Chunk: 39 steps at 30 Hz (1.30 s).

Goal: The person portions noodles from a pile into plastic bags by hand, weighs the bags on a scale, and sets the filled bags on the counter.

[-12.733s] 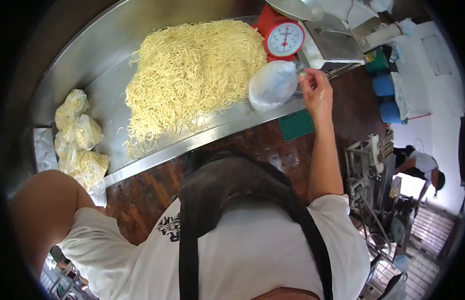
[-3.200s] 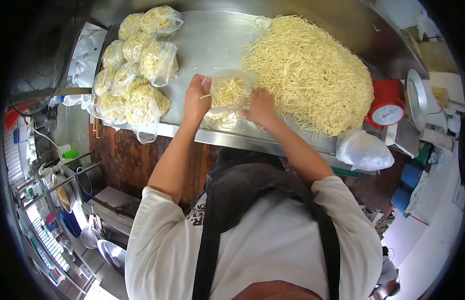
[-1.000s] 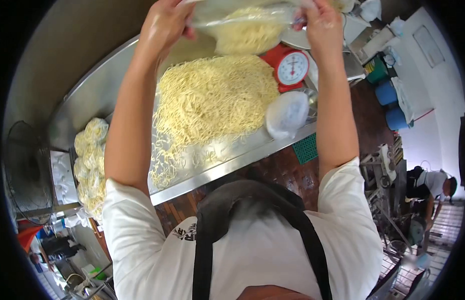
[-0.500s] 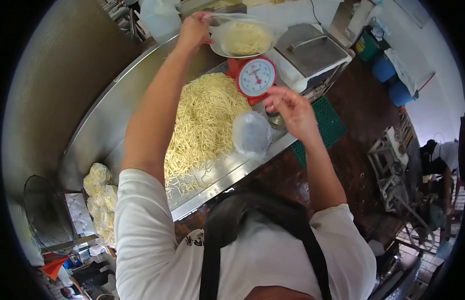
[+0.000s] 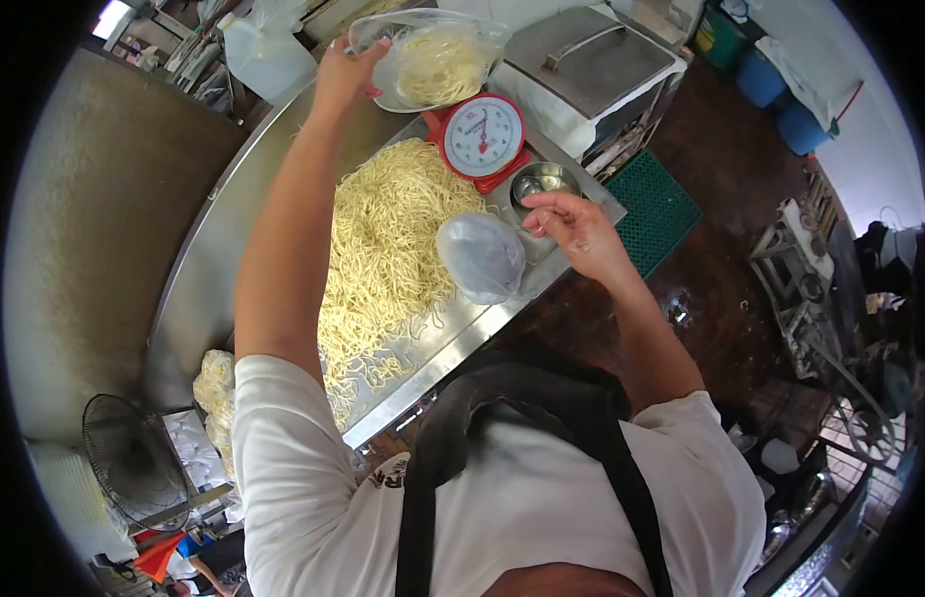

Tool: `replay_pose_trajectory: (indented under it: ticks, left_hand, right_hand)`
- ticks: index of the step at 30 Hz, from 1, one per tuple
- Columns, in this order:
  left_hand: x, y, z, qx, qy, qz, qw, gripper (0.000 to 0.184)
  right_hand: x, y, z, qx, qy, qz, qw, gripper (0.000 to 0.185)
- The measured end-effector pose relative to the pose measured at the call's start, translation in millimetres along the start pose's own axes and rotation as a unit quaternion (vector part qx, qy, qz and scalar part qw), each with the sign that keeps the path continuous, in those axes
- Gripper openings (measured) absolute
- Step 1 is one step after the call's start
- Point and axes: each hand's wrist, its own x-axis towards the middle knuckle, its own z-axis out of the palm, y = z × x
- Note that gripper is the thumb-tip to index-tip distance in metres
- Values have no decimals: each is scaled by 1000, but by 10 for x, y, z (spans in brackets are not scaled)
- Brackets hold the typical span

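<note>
At the left edge of the scale's pan, my left hand point(image 5: 348, 78) has its fingers on a clear plastic bag point(image 5: 487, 38). Pale yellow noodles point(image 5: 440, 68) lie inside that bag, which rests in the pan of a red dial scale point(image 5: 484, 137). My right hand point(image 5: 582, 237) is curled, fingers drawn together, just in front of a small steel bowl point(image 5: 554, 179). Whatever those fingers hold, if anything, is hidden. A large heap of loose noodles point(image 5: 388, 244) covers the steel table point(image 5: 462, 333). Beside it sits a stack of clear plastic bags point(image 5: 482, 257).
A lidded steel box point(image 5: 572, 60) stands right of the scale. Bagged noodles point(image 5: 215, 388) sit at the table's left end, near a fan point(image 5: 134, 463). A green mat point(image 5: 653, 214) lies on the floor. A white jug point(image 5: 268, 60) stands behind the table.
My right hand has come down slightly, and the steel bowl now shows more fully. My left hand stays by the bag on the scale. The whole view has shifted a little.
</note>
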Motion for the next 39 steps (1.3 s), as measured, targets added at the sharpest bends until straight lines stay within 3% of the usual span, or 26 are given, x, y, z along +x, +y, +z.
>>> replay_pose_trajectory:
  ticks: [19, 25, 28, 29, 30, 31, 32, 33, 34, 35, 37, 39]
  left_hand:
    - [-163, -357, 119, -126, -44, -17, 991, 63]
    - [-277, -442, 57, -190, -57, 3, 980, 37]
    - [-416, -299, -93, -166, 32, 56, 984, 31]
    - [-473, -246, -146, -257, 67, 89, 960, 31]
    - [-577, -73, -303, -223, 61, 105, 967, 26]
    - [-353, -303, -298, -185, 79, 112, 973, 34]
    - [-371, -232, -357, -230, 155, 186, 943, 37]
    - [149, -474, -354, -23, 458, 438, 773, 33]
    - [-192, -258, -594, -48, 351, 345, 869, 32]
    - [-601, -35, -981, -132, 321, 267, 899, 30]
    - [-1286, 237, -1791, -321, 247, 118, 907, 28]
    - [-1366, -165, -2246, -326, 273, 158, 891, 28]
  right_hand:
    - [-135, 23, 252, -39, -29, 3, 999, 24]
    - [-151, -56, 432, -49, -38, 11, 998, 24]
    - [-158, -79, 545, -30, -29, 0, 999, 23]
    - [-140, -79, 609, -14, -39, -10, 999, 22]
    - [-135, -143, 677, -27, -32, 1, 999, 22]
    - [-148, -194, 728, -39, -30, 12, 999, 22]
    - [-120, -139, 752, -28, -40, 21, 999, 23]
    - [-118, -86, 781, -33, -38, 33, 998, 25]
    - [-114, -58, 801, -42, -50, 27, 998, 26]
    - [-96, -65, 838, -51, -58, 37, 996, 27]
    - [-16, -92, 1027, -59, -88, 33, 994, 26]
    - [38, -118, 1155, -50, -101, 40, 993, 26]
